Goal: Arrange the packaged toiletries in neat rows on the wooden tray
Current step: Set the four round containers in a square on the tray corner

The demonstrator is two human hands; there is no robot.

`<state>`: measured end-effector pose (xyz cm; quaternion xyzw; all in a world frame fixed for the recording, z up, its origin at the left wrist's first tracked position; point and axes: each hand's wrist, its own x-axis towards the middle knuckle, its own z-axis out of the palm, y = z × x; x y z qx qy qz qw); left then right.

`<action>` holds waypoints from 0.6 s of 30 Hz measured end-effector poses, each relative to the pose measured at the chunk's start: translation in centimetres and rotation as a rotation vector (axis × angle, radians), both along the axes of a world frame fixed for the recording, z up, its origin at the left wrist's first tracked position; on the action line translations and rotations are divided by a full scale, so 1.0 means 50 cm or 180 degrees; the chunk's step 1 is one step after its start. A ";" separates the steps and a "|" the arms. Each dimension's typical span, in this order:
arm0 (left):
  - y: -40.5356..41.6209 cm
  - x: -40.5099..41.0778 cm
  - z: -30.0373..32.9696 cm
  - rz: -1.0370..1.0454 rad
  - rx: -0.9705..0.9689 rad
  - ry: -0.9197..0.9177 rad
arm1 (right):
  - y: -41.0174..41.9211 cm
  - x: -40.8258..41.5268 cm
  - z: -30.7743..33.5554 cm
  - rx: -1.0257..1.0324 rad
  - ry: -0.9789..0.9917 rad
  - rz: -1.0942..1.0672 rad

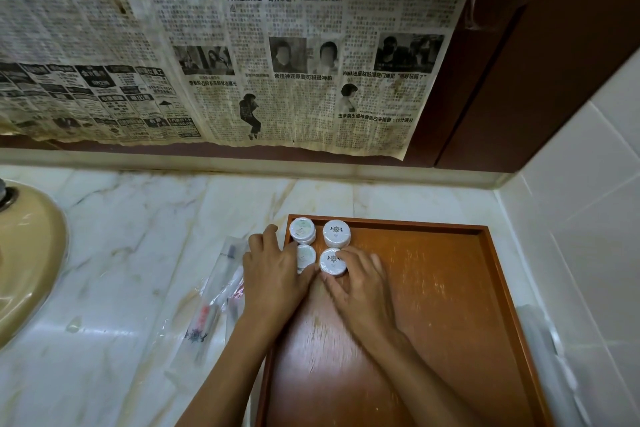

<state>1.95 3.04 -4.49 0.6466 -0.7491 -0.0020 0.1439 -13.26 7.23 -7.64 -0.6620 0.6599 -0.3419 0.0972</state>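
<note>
Scanning from the left, I see a beige sink basin [24, 253] set into the marble counter [131, 218], then a loose heap of clear plastic sachets [214, 302] lying on the counter just beside the wooden tray [450, 305]; one sachet bears a dark emblem, its lettering too blurred to read. My left hand [273, 274] rests over the tray's left rim, fingers fairly straight, its inner edge against the near-left round packet [306, 256], which it partly hides; I cannot tell whether it grips that packet. Four white round wrapped packets sit in the tray's far-left corner, two by two: far-left packet [302, 229], far-right packet [336, 232] with a small dark crest on top, text unreadable. My right hand [360, 284] curls its fingers round the near-right packet [332, 262], which carries a similar dark emblem. Behind the counter hangs a yellowed Chinese-language newspaper [242, 45]; one headline reads "真假迪丽热巴".
</note>
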 end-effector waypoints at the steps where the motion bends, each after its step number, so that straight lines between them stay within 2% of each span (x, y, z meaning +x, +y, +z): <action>1: 0.000 -0.001 -0.002 0.0002 0.0044 -0.0032 | 0.000 0.000 0.001 0.0008 -0.0009 -0.0003; 7: 0.010 0.001 -0.003 0.0131 -0.0055 0.0143 | -0.001 0.002 0.001 0.0010 -0.0016 -0.0005; 18: 0.018 -0.005 -0.001 0.0115 -0.0187 0.0020 | -0.001 0.001 0.001 -0.0077 -0.0048 0.0010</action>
